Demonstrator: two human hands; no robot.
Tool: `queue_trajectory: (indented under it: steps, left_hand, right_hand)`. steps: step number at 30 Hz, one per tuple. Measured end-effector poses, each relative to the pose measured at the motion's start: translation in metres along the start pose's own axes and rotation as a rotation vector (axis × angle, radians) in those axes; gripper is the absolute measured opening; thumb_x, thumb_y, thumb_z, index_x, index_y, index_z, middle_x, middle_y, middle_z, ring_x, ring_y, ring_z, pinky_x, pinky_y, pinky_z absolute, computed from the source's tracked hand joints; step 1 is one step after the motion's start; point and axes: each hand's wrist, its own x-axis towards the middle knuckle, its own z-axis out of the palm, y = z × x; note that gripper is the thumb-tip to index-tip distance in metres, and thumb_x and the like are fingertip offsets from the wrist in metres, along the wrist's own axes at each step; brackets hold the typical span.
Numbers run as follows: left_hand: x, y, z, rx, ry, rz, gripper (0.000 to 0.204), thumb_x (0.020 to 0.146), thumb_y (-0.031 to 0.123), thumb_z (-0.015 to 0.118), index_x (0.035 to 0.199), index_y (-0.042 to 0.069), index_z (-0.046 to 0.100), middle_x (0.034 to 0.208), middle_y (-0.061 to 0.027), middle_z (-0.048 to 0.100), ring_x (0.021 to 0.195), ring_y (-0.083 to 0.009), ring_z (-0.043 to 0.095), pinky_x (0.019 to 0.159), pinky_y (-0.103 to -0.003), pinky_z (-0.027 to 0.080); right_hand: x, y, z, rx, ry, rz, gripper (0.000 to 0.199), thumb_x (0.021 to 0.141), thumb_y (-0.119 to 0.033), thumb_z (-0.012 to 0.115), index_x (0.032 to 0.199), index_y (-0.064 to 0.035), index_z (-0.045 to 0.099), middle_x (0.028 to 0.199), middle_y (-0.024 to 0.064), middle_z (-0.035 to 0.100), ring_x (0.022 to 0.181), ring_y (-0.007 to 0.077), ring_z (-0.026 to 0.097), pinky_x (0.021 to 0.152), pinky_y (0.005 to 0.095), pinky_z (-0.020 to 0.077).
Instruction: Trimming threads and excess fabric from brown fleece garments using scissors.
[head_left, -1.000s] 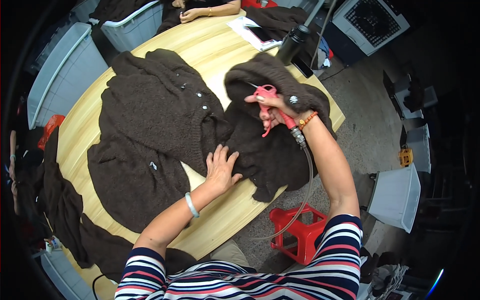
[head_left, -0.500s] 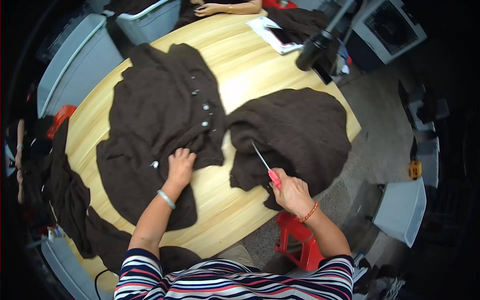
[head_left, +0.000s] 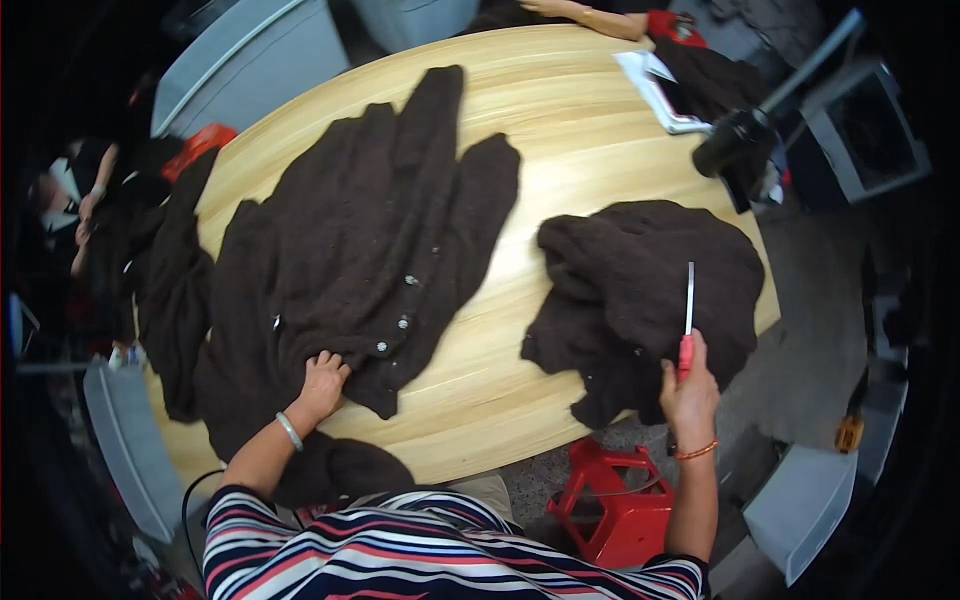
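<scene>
A dark brown knitted cardigan (head_left: 330,220) with shiny buttons along one edge lies spread over the left half of the table. My left hand (head_left: 322,385), a pale bangle at its wrist, is closed on the near part of this cardigan, fingers curled into the knit. To the right, a second dark brown knit garment (head_left: 670,240) sits in a bunched heap. Over that heap's right side, my right hand (head_left: 692,400) grips a red-handled tool (head_left: 688,318). Its slim metal blade points away from me; whether it is scissors I cannot make out.
The light wood table (head_left: 560,90) carries a phone on white paper (head_left: 655,95) and a black lamp head (head_left: 730,145) at the far right. A red stool (head_left: 612,505) stands by the near edge. More dark knits (head_left: 175,310) hang at left. Other people's arms (head_left: 590,15) show beyond.
The cardigan has been pulled left and toward me, with its far end now stretched out. My right hand has moved right, and the blade has swung from leaning left to pointing straight away.
</scene>
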Motion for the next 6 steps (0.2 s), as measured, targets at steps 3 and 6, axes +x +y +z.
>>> queue_trajectory:
  steps: [3,6]
  left_hand:
    - [-0.021,-0.002,0.015,0.051,-0.074,0.027,0.030,0.065,0.009,0.062,0.095,0.006,0.066,0.102,-0.0130,0.055,0.104,-0.0297,0.048,0.089,-0.045,0.037]
    - [-0.033,-0.006,0.025,0.076,-0.126,0.058,0.033,0.067,0.011,0.063,0.099,0.006,0.066,0.107,-0.0143,0.053,0.113,-0.0312,0.046,0.102,-0.053,0.031]
  right_hand:
    - [0.059,0.029,0.035,-0.050,-0.013,-0.055,0.049,0.086,-0.014,0.060,0.132,-0.0139,0.042,0.089,0.0251,0.065,0.082,0.0448,0.063,0.071,0.0535,0.0485]
    - [0.110,0.032,0.064,0.026,-0.029,-0.132,0.048,0.086,-0.013,0.059,0.131,-0.0145,0.044,0.088,0.0245,0.066,0.084,0.0452,0.062,0.073,0.0541,0.0486]
